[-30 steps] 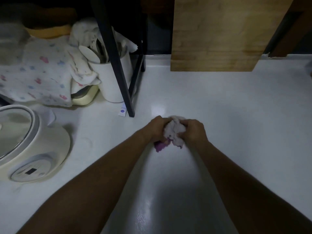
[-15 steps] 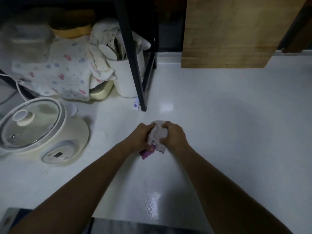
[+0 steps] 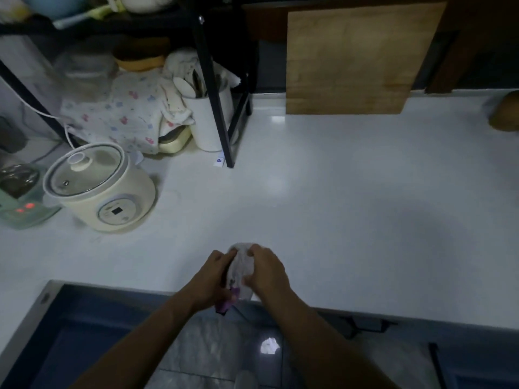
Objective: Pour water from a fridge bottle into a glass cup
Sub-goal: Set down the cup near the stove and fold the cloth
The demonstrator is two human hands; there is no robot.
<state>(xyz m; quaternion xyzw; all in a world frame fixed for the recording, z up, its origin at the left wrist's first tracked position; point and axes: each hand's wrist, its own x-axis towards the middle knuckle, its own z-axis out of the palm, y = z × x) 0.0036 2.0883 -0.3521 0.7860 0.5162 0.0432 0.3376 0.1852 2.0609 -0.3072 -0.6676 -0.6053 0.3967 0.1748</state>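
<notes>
My left hand (image 3: 212,276) and my right hand (image 3: 265,272) are pressed together around a crumpled white cloth with a purple patch (image 3: 238,269), held just above the front edge of the white counter (image 3: 351,192). Both hands grip the cloth from either side. No bottle and no glass cup show in this view.
A cream electric cooker with a glass lid (image 3: 98,189) stands at the left, a green appliance with red lights (image 3: 22,197) beside it. A black rack leg (image 3: 216,102), a white utensil holder (image 3: 207,122) and a printed cloth (image 3: 126,113) sit behind. A wooden board (image 3: 356,57) leans at the back.
The view has pulled back from the counter, so its front edge and the floor now show. My hands, still clutching the cloth, have come back to that edge.
</notes>
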